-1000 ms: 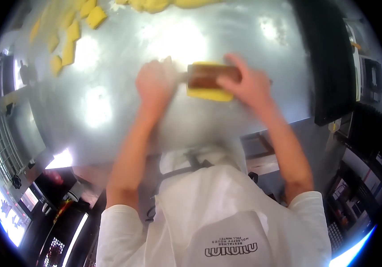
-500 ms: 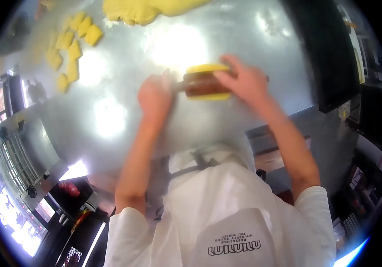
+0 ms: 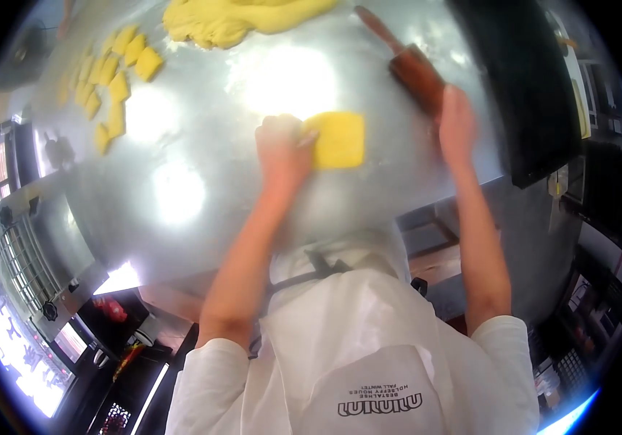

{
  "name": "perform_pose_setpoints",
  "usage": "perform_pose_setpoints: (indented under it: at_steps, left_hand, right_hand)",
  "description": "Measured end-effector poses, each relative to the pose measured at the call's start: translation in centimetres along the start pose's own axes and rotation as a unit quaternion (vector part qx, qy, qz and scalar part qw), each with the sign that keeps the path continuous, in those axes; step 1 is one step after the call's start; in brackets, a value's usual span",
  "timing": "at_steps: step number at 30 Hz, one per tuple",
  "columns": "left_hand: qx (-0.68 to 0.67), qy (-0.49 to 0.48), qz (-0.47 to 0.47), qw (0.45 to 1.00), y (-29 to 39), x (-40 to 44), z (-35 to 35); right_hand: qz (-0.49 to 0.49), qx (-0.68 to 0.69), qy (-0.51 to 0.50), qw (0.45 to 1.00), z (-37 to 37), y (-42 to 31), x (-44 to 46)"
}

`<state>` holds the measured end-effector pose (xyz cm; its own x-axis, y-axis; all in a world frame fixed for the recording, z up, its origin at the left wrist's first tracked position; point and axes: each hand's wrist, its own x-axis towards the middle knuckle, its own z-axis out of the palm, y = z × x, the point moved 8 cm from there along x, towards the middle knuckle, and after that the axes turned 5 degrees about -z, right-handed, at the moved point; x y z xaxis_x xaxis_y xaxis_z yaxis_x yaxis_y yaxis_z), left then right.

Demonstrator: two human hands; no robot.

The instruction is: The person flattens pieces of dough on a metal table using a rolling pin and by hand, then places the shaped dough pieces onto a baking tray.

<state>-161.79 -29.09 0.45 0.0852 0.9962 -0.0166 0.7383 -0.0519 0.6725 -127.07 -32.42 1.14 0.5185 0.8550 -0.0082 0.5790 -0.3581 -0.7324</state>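
A flat, rounded-square sheet of yellow dough (image 3: 340,140) lies on the metal table in front of me. My left hand (image 3: 282,148) is closed at its left edge, thumb and fingers pinching the dough there. To the right, a brown wooden rolling pin (image 3: 418,78) slants away from me, one handle pointing to the back. My right hand (image 3: 458,123) is closed around its near end, and that handle is hidden by the fingers.
Several small yellow dough pieces (image 3: 117,87) lie at the back left. A large mass of yellow dough (image 3: 238,20) spreads along the far side of the metal table (image 3: 224,138). A black object (image 3: 536,94) borders the right side.
The rolling pin has gone off the dough to the right and turned to a slant, with my right hand at its near end. My left hand has let go of its handle and moved to the dough.
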Motion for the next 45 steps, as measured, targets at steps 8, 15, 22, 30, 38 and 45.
perform_pose_setpoints:
  at_steps: [8, 15, 22, 30, 38, 45]
  left_hand:
    - [-0.068, -0.024, 0.059, 0.996, 10.4, -2.3, -5.7]
    - [0.063, -0.054, 0.185, 0.979, 10.3, -9.4, 0.8]
    - [-0.178, 0.034, -0.031, 0.983, 4.6, -7.3, 0.5]
    - [-0.538, 0.041, -0.061, 0.84, 1.2, -3.0, 1.5]
    - [-0.572, 0.006, -0.04, 0.819, 2.1, -4.3, 2.7]
    - [-0.091, 0.028, 0.019, 0.995, 3.4, -2.9, 1.2]
  right_hand:
    - [-0.045, 0.003, 0.0, 0.999, 0.1, 0.1, 0.3]
    - [-0.1, 0.027, 0.014, 0.994, -0.4, -0.4, 0.6]
    - [-0.033, 0.061, -0.035, 0.997, 0.3, 0.6, 1.3]
    - [0.214, 0.316, -0.087, 0.92, 2.1, -0.1, -12.0]
    - [0.249, 0.417, -0.136, 0.863, 6.7, -4.8, -18.4]
    - [0.055, 0.105, -0.058, 0.991, -0.6, 0.9, -12.9]
